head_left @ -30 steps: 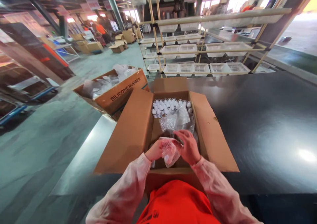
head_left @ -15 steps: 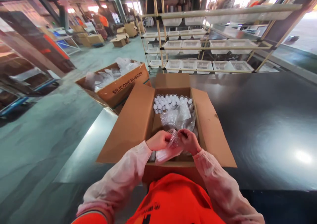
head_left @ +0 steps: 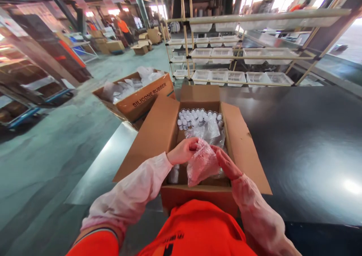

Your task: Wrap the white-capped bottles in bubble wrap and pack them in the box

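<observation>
Over the open cardboard box (head_left: 246,146), my left hand (head_left: 183,150) pinches the upper left edge of a bubble wrap bag (head_left: 202,163). My right hand (head_left: 227,162) is at the bag's upper right edge, its thumb and fingers closed on the plastic there. What the bag holds, if anything, I cannot make out. Rows of small white-capped bottles (head_left: 195,116) stand at the far end inside the box. More clear bubble wrap (head_left: 212,132) lies between them and my hands. Another wrapped piece (head_left: 174,174) rests in the near left corner.
Behind on the left stands a carton marked SILICONE RUBBER (head_left: 149,97), filled with clear plastic bags. The box sits on a dark shiny table (head_left: 305,142). A pipe rack with white plastic baskets (head_left: 236,77) rises beyond it. A person in orange (head_left: 123,26) is far off.
The bubble wrap bag has been raised and turned upright between my hands. My right hand's fingers have straightened along its right side. The camera view has shifted slightly left.
</observation>
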Demonstrator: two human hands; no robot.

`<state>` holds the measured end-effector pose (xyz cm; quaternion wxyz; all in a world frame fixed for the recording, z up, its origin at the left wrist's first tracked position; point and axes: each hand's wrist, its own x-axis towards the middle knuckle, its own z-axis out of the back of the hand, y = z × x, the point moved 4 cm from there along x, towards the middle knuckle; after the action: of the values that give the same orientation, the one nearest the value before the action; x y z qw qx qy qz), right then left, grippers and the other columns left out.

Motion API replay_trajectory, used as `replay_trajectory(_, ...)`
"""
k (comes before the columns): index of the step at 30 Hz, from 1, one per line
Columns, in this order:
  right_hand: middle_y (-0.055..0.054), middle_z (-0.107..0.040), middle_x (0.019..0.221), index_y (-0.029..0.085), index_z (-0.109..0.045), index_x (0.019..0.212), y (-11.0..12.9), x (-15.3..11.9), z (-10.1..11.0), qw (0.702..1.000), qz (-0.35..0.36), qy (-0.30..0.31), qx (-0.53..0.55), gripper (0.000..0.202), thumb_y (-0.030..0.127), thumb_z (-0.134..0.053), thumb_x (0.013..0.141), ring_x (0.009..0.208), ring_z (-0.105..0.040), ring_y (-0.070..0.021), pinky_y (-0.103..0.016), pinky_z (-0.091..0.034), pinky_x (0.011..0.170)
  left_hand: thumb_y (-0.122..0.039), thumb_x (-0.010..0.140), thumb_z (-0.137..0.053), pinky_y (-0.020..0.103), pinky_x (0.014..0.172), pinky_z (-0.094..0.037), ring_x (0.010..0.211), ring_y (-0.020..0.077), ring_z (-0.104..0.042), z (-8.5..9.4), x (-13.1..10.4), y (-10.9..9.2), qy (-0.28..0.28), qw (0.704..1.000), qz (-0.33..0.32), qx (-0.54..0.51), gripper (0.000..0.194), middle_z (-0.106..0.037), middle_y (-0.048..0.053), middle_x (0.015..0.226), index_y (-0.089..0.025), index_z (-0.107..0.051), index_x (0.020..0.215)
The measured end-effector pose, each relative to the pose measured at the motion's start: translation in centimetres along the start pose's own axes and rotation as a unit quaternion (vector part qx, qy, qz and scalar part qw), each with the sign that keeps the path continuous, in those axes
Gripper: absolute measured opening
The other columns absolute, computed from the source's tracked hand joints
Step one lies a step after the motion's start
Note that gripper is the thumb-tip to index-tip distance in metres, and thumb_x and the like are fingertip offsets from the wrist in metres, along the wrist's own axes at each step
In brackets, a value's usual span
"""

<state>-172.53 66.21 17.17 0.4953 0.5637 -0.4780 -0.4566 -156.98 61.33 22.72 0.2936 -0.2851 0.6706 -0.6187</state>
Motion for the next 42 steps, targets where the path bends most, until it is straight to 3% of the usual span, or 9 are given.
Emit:
replay_trajectory(3, -0.001, -0.058, 0.07, 0.014, -0.062, 0.081, -1.6, -1.9, -0.1, 0.994, -0.059, 0.092, 0.002, 0.05, 0.056, -0.077, 0.061, 0.066, -0.052, -0.0129, -0.025, -0.043, 0.061, -0.029, 0.063, -0.079, 0.019, 0.063, -0.048, 0.069, 0.0132, -0.064, 0.6, 0.0, 0.0, -0.006, 1.0, 0.021, -0.006, 0.035, -0.069, 0.005, 0.077, -0.01, -0.063, 0.087)
replay_trajectory(8, 0.002, -0.051, 0.058, 0.014, -0.058, 0.067, -3.6, -3.6, -0.1, 0.991, -0.118, 0.067, -0.007, 0.039, 0.048, -0.078, 0.061, 0.056, -0.044, -0.0094, -0.024, -0.038, 0.054, -0.035, 0.06, -0.082, 0.022, 0.066, -0.049, 0.069, 0.0142, -0.065, 0.7, -0.2, 0.9, 0.025, 0.996, 0.077, -0.023, 0.042, -0.072, 0.007, 0.077, -0.009, -0.067, 0.088)
replay_trajectory(15, 0.004, -0.047, 0.055, 0.015, -0.054, 0.06, -3.9, -5.4, -1.1, 0.988, -0.133, 0.071, -0.028, 0.029, 0.033, -0.076, 0.055, 0.053, -0.04, -0.008, -0.022, -0.033, 0.05, -0.03, 0.055, -0.084, 0.015, 0.053, -0.042, 0.059, 0.0082, -0.06, 1.8, -0.4, 2.0, -0.044, 0.992, 0.104, -0.057, 0.044, -0.072, 0.006, 0.074, -0.01, -0.069, 0.091)
replay_trajectory(19, 0.002, -0.054, 0.059, 0.014, -0.059, 0.065, -3.2, -6.1, -1.2, 0.985, -0.15, 0.079, -0.038, 0.022, 0.025, -0.076, 0.056, 0.056, -0.046, -0.0101, -0.023, -0.037, 0.053, -0.024, 0.056, -0.082, 0.019, 0.058, -0.048, 0.064, 0.0123, -0.064, 1.0, -1.0, 3.3, 0.026, 0.989, 0.144, 0.019, 0.036, -0.072, 0.007, 0.073, -0.01, -0.07, 0.087)
replay_trajectory(23, -0.006, -0.068, 0.085, 0.014, -0.068, 0.09, -2.0, -5.1, -0.9, 0.982, -0.14, 0.117, 0.037, 0.043, 0.046, -0.078, 0.062, 0.08, -0.06, -0.0185, -0.03, -0.048, 0.073, -0.021, 0.057, -0.08, 0.021, 0.058, -0.049, 0.063, 0.0135, -0.064, 0.0, -1.5, 4.8, 0.074, 0.98, 0.176, 0.051, 0.033, -0.071, 0.006, 0.072, -0.011, -0.069, 0.086)
replay_trajectory(28, -0.005, -0.068, 0.079, 0.013, -0.071, 0.089, -1.7, -2.6, -0.8, 0.994, -0.104, 0.012, 0.034, 0.051, 0.056, -0.076, 0.062, 0.071, -0.059, -0.0141, -0.027, -0.046, 0.068, -0.017, 0.057, -0.078, 0.021, 0.06, -0.048, 0.065, 0.0138, -0.065, -0.4, -2.1, 5.2, 0.072, 0.98, 0.186, 0.024, 0.027, -0.071, 0.005, 0.07, -0.011, -0.065, 0.08)
replay_trajectory(31, -0.002, -0.064, 0.067, 0.013, -0.07, 0.072, -1.8, -1.9, -1.7, 0.997, -0.074, 0.003, -0.023, 0.04, 0.051, -0.076, 0.063, 0.063, -0.054, -0.0121, -0.026, -0.045, 0.063, -0.016, 0.058, -0.076, 0.021, 0.062, -0.049, 0.066, 0.0142, -0.066, -0.1, -2.5, 5.0, 0.061, 0.978, 0.192, 0.045, 0.026, -0.072, 0.006, 0.072, -0.011, -0.067, 0.082)
replay_trajectory(37, -0.006, -0.066, 0.086, 0.015, -0.07, 0.092, -0.7, -2.3, -2.4, 0.999, -0.026, 0.024, -0.021, 0.046, 0.049, -0.078, 0.062, 0.076, -0.062, -0.0158, -0.027, -0.051, 0.067, -0.022, 0.059, -0.077, 0.025, 0.067, -0.052, 0.074, 0.0183, -0.069, 0.4, -3.0, 3.9, 0.04, 0.982, 0.173, 0.059, 0.034, -0.073, 0.01, 0.079, -0.009, -0.068, 0.09)
replay_trajectory(42, -0.008, -0.067, 0.08, 0.015, -0.072, 0.081, 1.1, -2.7, -1.9, 0.988, 0.021, -0.059, -0.14, 0.035, 0.048, -0.072, 0.069, 0.072, -0.061, -0.0169, -0.027, -0.05, 0.063, -0.02, 0.062, -0.074, 0.026, 0.071, -0.053, 0.081, 0.0206, -0.069, 0.1, -3.1, 2.5, 0.031, 0.986, 0.139, 0.091, 0.033, -0.074, 0.011, 0.084, -0.009, -0.067, 0.093)
